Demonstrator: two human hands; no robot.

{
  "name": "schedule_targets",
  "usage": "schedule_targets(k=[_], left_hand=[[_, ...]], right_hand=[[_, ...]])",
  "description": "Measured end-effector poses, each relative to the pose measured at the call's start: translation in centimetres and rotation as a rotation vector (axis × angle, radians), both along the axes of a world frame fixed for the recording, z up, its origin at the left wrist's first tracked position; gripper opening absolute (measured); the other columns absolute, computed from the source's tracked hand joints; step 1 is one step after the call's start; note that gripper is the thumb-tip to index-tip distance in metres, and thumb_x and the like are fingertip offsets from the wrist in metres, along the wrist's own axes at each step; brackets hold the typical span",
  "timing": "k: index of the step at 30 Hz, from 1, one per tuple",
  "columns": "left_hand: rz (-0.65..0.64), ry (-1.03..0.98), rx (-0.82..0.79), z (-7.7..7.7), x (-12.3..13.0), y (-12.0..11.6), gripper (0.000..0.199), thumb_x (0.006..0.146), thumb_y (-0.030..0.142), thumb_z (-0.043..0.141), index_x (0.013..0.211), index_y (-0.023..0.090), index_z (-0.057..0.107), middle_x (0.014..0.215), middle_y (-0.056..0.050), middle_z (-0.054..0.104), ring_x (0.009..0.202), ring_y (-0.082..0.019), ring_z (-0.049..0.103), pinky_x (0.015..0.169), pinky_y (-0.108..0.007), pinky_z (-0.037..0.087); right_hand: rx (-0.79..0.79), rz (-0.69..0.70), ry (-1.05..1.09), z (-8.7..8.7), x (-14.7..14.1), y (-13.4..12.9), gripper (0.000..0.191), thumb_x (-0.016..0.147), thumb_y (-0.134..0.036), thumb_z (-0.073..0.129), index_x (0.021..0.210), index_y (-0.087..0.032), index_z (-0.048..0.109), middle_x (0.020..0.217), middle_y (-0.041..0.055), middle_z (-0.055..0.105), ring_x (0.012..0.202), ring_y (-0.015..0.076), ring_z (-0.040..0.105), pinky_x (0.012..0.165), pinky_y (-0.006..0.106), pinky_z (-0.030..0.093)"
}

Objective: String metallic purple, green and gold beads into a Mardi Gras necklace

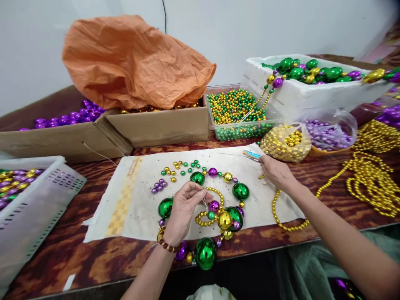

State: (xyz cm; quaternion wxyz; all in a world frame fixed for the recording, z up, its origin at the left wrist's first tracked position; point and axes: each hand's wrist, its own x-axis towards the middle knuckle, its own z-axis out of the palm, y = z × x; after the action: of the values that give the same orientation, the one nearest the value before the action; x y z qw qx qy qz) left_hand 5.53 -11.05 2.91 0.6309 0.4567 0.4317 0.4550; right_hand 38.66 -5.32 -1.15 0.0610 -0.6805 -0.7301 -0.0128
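Observation:
My left hand (185, 208) pinches a thin white thread (205, 203) above a ring of large green, gold and purple beads (241, 191) on a white cloth (150, 166). Just right of its fingers lie loops of small gold beads (204, 218) and a cluster with a large gold bead (225, 220). My right hand (275, 168) is closed at the cloth's right side, at the handles of small scissors (252, 157) with a blue and orange label. Loose small purple, gold and green beads (183, 172) lie on the cloth beyond my left hand.
Cardboard boxes (159, 127), one under an orange bag (134, 62), stand at the back. A clear tub of small beads (237, 129), a white foam box (281, 98) and bead bags (286, 143) are right. Gold strands (375, 183) lie far right; a white basket (34, 208) stands left.

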Motion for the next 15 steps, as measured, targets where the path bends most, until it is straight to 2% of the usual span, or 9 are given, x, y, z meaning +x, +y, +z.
schedule_targets(k=[3,5,7,10,13,15], left_hand=[[0.005,-0.036,-0.001,0.2,0.2,0.0,0.015,0.083,0.025,0.066,0.086,0.017,0.053,0.078,-0.005,0.073,0.071,-0.016,0.069,0.067,-0.027,0.051],[0.012,-0.050,0.001,0.5,0.3,-0.1,0.015,0.083,0.025,0.066,0.086,0.017,0.054,0.079,-0.005,0.073,0.069,-0.017,0.069,0.066,-0.027,0.052],[0.029,-0.057,0.017,1.0,0.4,-0.2,0.015,0.082,0.025,0.067,0.086,0.017,0.055,0.080,-0.005,0.073,0.070,-0.017,0.070,0.067,-0.028,0.053],[0.047,-0.064,0.054,1.5,0.5,-0.3,0.015,0.082,0.025,0.068,0.085,0.017,0.056,0.079,-0.003,0.073,0.072,-0.018,0.071,0.072,-0.030,0.055],[0.043,-0.075,0.075,1.8,0.8,-0.4,0.016,0.081,0.026,0.068,0.084,0.017,0.056,0.079,-0.003,0.073,0.071,-0.018,0.071,0.072,-0.031,0.056],[0.033,-0.078,0.086,1.9,0.9,-0.4,0.015,0.082,0.026,0.068,0.085,0.017,0.055,0.079,-0.004,0.073,0.071,-0.019,0.071,0.072,-0.031,0.056]], right_hand=[[0.018,0.154,0.142,2.0,-2.1,-1.2,0.029,0.098,-0.019,0.034,0.121,-0.016,0.051,0.106,0.0102,0.060,0.095,0.0205,0.059,0.080,0.029,0.045],[-0.038,0.338,0.347,3.5,-4.1,-2.6,0.031,0.100,-0.025,0.035,0.122,-0.018,0.055,0.102,0.0084,0.060,0.093,0.0193,0.059,0.082,0.029,0.045],[-0.163,0.484,0.540,5.0,-6.2,-4.2,0.032,0.100,-0.031,0.037,0.118,-0.020,0.062,0.093,0.0067,0.058,0.087,0.0188,0.059,0.079,0.029,0.046],[-0.324,0.552,0.677,6.3,-8.5,-6.2,0.034,0.100,-0.035,0.039,0.118,-0.021,0.065,0.092,0.0062,0.057,0.087,0.0183,0.057,0.079,0.029,0.046],[-0.382,0.584,0.743,6.4,-9.6,-6.8,0.036,0.100,-0.037,0.040,0.125,-0.023,0.062,0.095,0.0062,0.057,0.091,0.0185,0.056,0.082,0.031,0.046],[-0.396,0.597,0.776,6.3,-9.9,-6.6,0.034,0.100,-0.038,0.042,0.123,-0.024,0.063,0.097,0.0055,0.058,0.091,0.0182,0.055,0.082,0.031,0.045]])
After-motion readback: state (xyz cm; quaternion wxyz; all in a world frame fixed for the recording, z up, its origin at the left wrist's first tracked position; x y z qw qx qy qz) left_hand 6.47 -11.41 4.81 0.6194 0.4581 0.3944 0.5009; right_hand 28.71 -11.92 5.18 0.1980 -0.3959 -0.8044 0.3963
